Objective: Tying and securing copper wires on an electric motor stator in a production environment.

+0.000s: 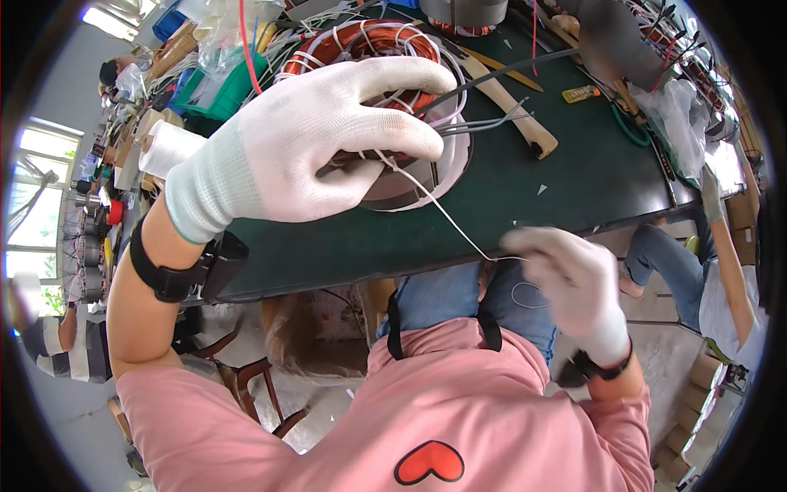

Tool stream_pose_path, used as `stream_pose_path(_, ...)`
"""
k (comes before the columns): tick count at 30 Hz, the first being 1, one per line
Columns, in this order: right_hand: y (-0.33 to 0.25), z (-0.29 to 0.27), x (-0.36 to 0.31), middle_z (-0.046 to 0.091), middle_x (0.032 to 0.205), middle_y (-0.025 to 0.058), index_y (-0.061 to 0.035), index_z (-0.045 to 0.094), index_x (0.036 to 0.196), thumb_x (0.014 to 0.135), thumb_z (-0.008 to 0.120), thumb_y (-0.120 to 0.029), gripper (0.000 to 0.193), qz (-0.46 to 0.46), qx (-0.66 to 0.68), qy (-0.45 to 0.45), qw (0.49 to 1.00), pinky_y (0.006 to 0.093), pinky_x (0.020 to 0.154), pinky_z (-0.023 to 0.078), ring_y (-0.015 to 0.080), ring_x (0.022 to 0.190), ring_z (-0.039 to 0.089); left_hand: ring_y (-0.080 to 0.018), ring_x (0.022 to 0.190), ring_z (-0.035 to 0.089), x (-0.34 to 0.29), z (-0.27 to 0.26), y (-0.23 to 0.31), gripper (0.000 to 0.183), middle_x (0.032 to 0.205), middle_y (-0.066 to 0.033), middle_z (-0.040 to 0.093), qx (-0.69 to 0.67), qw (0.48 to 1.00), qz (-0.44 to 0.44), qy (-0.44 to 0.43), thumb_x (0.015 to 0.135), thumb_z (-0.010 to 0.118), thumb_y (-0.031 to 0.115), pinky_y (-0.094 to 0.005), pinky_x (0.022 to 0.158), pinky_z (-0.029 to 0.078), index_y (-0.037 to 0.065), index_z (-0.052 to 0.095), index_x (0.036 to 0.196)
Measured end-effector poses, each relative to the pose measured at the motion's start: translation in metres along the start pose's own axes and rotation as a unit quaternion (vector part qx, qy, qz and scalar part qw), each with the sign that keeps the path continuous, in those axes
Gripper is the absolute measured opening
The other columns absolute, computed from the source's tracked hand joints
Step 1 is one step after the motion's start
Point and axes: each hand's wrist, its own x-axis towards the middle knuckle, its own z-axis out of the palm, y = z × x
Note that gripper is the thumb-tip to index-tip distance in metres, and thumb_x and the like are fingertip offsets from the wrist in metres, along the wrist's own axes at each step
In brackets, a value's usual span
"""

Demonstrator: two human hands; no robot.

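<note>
My left hand (311,135), in a white knit glove, reaches over a stator with a copper winding (361,41) bound in white ties. Its fingers and thumb curl round the near part of the winding, which the hand partly hides. A thin white cord (447,215) comes from a knot at the winding, beside my left thumb, and runs taut down to the right. My gloved right hand (578,283), blurred by motion, pinches the cord beyond the table edge. A loose loop of cord hangs below those fingers. Grey sleeved leads (492,75) stick out rightward from the stator.
On the dark green table (574,172) lie a wooden-looking paddle tool (512,107) and a small yellow item (581,94). A white spool (168,149) and green bin (217,90) stand left. Another wound stator (467,12) stands behind. A person (725,279) sits at the right.
</note>
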Motion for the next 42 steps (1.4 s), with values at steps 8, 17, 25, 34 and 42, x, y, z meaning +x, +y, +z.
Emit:
stream_pose_path(8,-0.023,0.034,0.076,0.064,0.079,0.0118,-0.0109,0.065,0.096,0.088,0.063,-0.012,0.008,-0.187,-0.165,-0.019,0.968,0.0403,0.064,0.052,0.0324,0.075,0.066,-0.0447,0.12,0.058,-0.001,-0.002,0.002,0.052,0.142,-0.0239,0.049,0.01,1.0,0.005,0.002,0.069,0.06,-0.012,-0.0475,0.102,0.047,0.011,0.068,0.115)
stream_pose_path(17,-0.032,0.035,0.076,0.065,0.08,0.009,-0.0126,0.066,0.091,0.086,0.064,-0.011,0.006,-0.174,-0.203,-0.001,0.964,0.0388,0.063,0.053,0.0308,0.075,0.067,-0.0437,0.122,0.057,-0.002,-0.002,0.001,0.053,0.143,-0.0228,0.048,-0.007,1.0,-0.018,-0.008,0.07,0.061,-0.011,-0.0447,0.105,0.045,0.013,0.067,0.117)
stream_pose_path(25,-0.024,0.017,0.069,0.065,0.081,0.0094,-0.0112,0.068,0.093,0.085,0.064,-0.009,0.01,-0.148,-0.155,0.018,0.977,0.0405,0.065,0.053,0.0318,0.074,0.067,-0.0434,0.124,0.055,-0.001,0.0,-0.001,0.055,0.144,-0.0225,0.047,0.003,1.0,-0.009,-0.01,0.069,0.061,-0.01,-0.0448,0.106,0.044,0.013,0.067,0.118)
stream_pose_path(34,-0.021,0.029,0.083,0.067,0.08,0.0116,-0.0071,0.066,0.091,0.089,0.063,-0.007,0.004,-0.214,-0.074,0.002,0.974,0.0367,0.066,0.054,0.0322,0.073,0.067,-0.0427,0.124,0.055,0.002,0.0,0.0,0.052,0.144,-0.0223,0.048,0.001,1.0,-0.018,-0.007,0.069,0.06,-0.009,-0.0449,0.106,0.044,0.012,0.068,0.116)
stream_pose_path(42,-0.053,0.026,0.084,0.067,0.086,0.009,0.0038,0.069,0.102,0.104,0.052,-0.042,0.048,-0.317,0.212,-0.018,0.924,0.024,0.068,0.05,0.0118,0.076,0.062,-0.0394,0.111,0.06,0.002,-0.008,0.002,0.033,0.136,-0.0197,0.053,0.031,0.999,0.0,-0.024,0.081,0.07,0.019,-0.042,0.097,0.05,0.005,0.067,0.111)
